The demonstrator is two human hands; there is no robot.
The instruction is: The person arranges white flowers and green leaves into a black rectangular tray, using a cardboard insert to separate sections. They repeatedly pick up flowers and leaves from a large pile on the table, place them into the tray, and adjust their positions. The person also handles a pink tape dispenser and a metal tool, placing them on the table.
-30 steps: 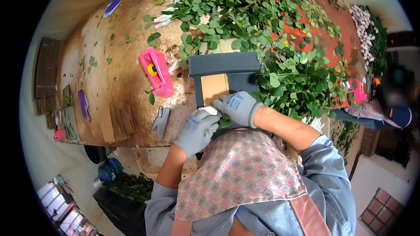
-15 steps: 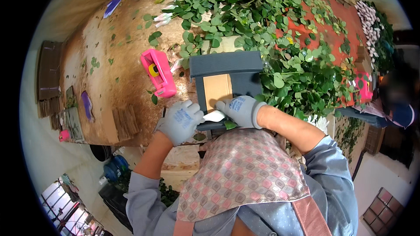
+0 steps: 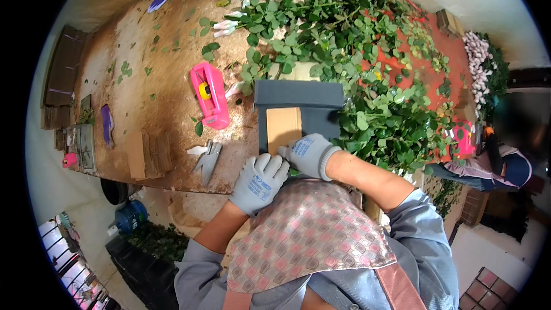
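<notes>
A dark grey stand [image 3: 301, 95] is in front of me, with a brown cardboard piece [image 3: 283, 124] lying on it. My right hand [image 3: 311, 154], in a grey glove, rests at the cardboard's lower edge with its fingers curled. My left hand [image 3: 261, 181], gloved the same way, is closed beside it at the stand's near edge. A bit of green leaf shows between the hands; whatever they grip is hidden. Left of my left hand lies a grey metal tool [image 3: 209, 161], with a small white bud-like piece [image 3: 197, 150] against it.
A pink tape dispenser [image 3: 210, 96] stands left of the stand. Leafy rose stems [image 3: 367, 92] heap behind and to the right, with pale wrapped buds [image 3: 225, 26] at one end. Stacked cardboard [image 3: 150, 154] is near the left front edge. Another person [image 3: 493, 166] is at far right.
The white piece that was between my hands now lies to the left beside the metal tool, which my left hand was covering. My left hand has moved right, close to my right hand.
</notes>
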